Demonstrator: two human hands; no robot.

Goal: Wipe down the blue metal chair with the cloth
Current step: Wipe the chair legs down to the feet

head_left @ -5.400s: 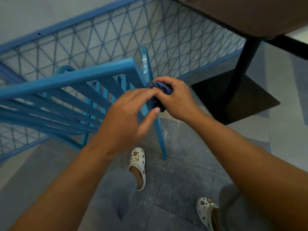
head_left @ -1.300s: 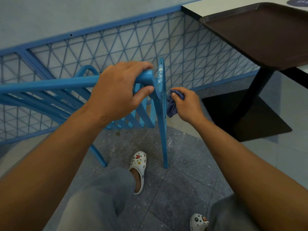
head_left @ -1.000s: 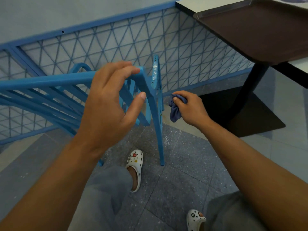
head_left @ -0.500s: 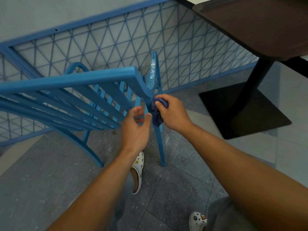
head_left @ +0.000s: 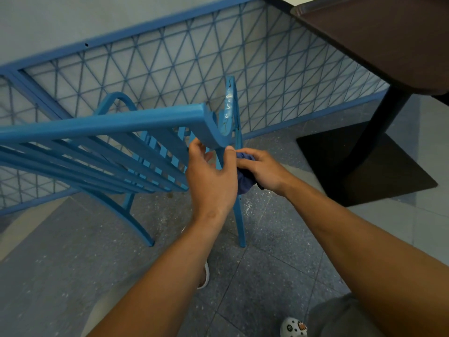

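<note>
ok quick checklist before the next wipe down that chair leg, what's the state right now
1. Cloth gripped in right hand: ok.
2. Cloth against the rear leg: cannot tell, left hand hides the contact.
3. Left hand steadying the chair: cannot tell; fingers sit at the frame, grip unclear.
4. Chair feet on the floor: ok for the two visible.
5. Leg below the hands unobstructed: ok.

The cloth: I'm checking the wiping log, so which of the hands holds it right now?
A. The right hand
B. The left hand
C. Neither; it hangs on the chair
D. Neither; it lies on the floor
A: the right hand has its fingers curled round the bunched dark blue cloth beside the chair leg, while the left hand reaches in next to it without gripping the cloth.
</note>
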